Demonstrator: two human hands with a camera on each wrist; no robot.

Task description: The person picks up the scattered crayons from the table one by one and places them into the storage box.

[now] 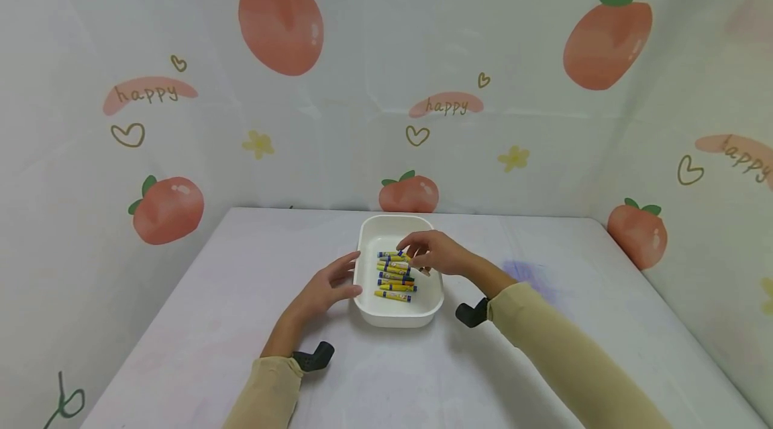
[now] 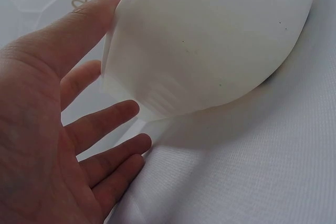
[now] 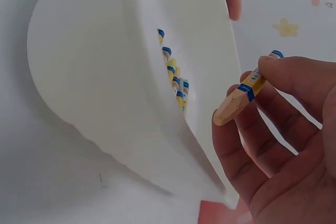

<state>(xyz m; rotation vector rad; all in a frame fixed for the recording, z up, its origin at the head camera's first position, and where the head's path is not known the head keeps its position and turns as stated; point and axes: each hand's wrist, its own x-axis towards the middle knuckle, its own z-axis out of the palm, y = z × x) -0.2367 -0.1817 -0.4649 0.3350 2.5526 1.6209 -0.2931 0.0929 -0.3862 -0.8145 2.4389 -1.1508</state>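
A white plastic tray (image 1: 398, 321) stands on the table with several yellow-and-blue wrapped crayons (image 1: 395, 286) lying in a rough column inside it. My left hand (image 1: 329, 288) rests its thumb and a fingertip at the tray's left rim, fingers spread and mostly straight; in the left wrist view the thumb touches the rim of the tray (image 2: 210, 45). Over the tray's right side, my right hand (image 1: 439, 253) pinches one crayon (image 3: 248, 90) between thumb and fingers. That crayon has a pale peach tip, and it is held above the others.
A white cloth covers the table (image 1: 374, 375), with a faint purple stain (image 1: 531, 280) to the right of the tray. Behind stands a white curtain (image 1: 362, 113) printed with peaches, hearts and flowers. Each wrist wears a black camera mount (image 1: 315, 356).
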